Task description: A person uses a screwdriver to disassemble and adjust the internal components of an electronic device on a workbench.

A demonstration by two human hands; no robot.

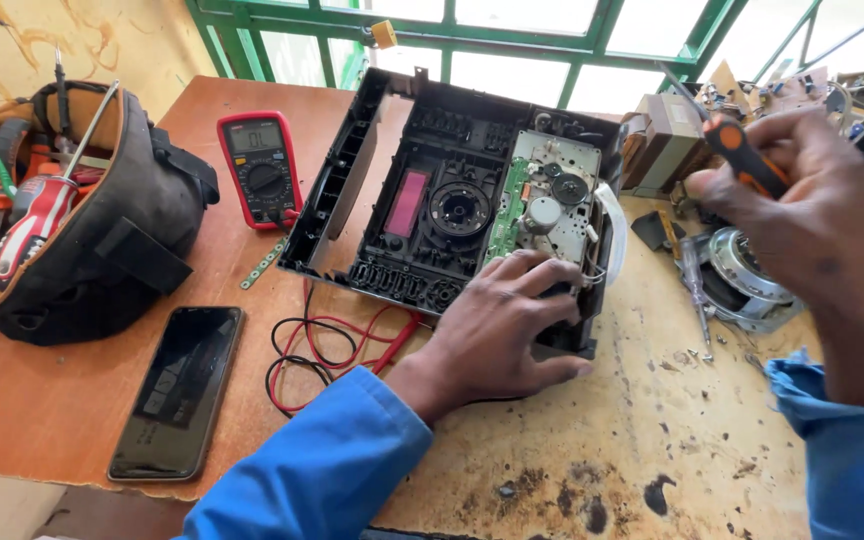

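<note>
An opened black plastic chassis [432, 200] of an audio device lies on the worn wooden bench, with a green circuit board and a grey tape mechanism [550, 195] inside. My left hand [497, 325] rests flat on the chassis's near right corner, pressing it down. My right hand [802, 215] is raised to the right of the chassis, closed around an orange and black screwdriver [742, 155] whose shaft points up and to the left. Blue sleeves cover both my arms.
A red multimeter [260, 165] lies left of the chassis, its red and black leads [327, 350] coiled near the front. A black phone [180, 390] lies at the front left. A tool bag [82, 220] holds screwdrivers. A loudspeaker [742, 280], a small screwdriver [694, 290] and electronic parts sit right.
</note>
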